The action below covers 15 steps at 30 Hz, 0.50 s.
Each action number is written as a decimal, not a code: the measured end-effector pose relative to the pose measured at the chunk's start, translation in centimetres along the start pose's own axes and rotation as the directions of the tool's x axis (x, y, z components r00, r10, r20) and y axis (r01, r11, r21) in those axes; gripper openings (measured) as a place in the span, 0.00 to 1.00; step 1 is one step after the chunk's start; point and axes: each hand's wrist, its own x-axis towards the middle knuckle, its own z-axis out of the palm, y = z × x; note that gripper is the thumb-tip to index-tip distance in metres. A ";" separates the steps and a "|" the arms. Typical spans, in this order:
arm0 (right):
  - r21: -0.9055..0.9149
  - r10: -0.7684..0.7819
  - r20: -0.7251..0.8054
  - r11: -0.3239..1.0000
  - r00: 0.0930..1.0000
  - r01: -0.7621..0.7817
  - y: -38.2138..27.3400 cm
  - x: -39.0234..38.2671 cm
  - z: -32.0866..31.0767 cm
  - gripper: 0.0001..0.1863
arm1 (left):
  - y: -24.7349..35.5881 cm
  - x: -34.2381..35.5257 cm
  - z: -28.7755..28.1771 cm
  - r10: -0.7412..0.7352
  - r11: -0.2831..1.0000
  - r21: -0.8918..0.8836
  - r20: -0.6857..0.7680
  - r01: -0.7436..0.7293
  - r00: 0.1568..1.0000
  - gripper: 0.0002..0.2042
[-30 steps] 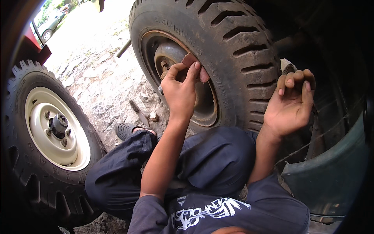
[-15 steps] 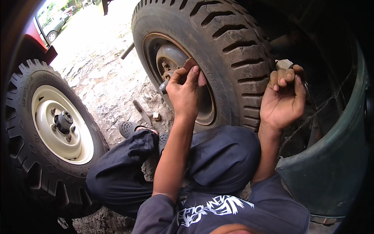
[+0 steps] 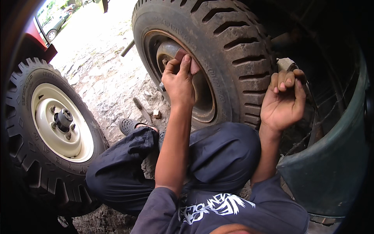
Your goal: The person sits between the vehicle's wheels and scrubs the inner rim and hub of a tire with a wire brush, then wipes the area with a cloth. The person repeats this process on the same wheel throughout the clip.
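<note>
Between thumb and fingers, my left hand point(image 3: 178, 84) pinches a reddish-brown folded piece of sandpaper point(image 3: 194, 67). It is in front of the rusty, dark rim point(image 3: 202, 103) of the large tyre point(image 3: 220, 64); whether the sandpaper touches the rim I cannot tell. My right hand point(image 3: 282, 103) is raised beside the tyre tread, palm facing up toward me. Its fingers curl in, and nothing shows in the palm. Just behind those fingertips is a pale stone point(image 3: 286, 64), partly covered by the hand.
To the left stands another tyre point(image 3: 25, 136) with a cream rim point(image 3: 80, 140). A wire brush point(image 3: 142, 110) and a small block point(image 3: 157, 114) lie on the rough ground near my shoe point(image 3: 127, 126). A curved green panel point(image 3: 319, 183) bounds the right side.
My left hand has shifted slightly up and to the left with the sandpaper. My right hand has dropped a little, leaving more of the stone showing.
</note>
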 end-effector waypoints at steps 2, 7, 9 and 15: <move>-0.010 -0.020 0.007 1.000 1.000 0.020 -0.1 0.1 0.1 0.16 | -1.4 -0.5 -1.8 -0.056 0.981 0.188 0.087 0.039 0.995 0.08; 0.020 -0.036 0.009 0.999 0.999 0.035 -0.2 -0.2 0.0 0.15 | -4.8 -5.3 -5.5 -0.177 0.923 0.365 0.132 0.118 0.975 0.08; 0.007 -0.034 0.012 0.999 0.999 0.034 -0.2 -0.5 -0.2 0.15 | -4.5 -5.2 -5.9 -0.134 0.934 0.345 0.111 0.088 0.985 0.08; -0.080 -0.095 0.035 0.992 0.995 0.098 -0.1 -0.6 0.3 0.15 | -0.7 -0.8 -3.3 0.283 0.786 0.537 0.129 -0.307 0.950 0.14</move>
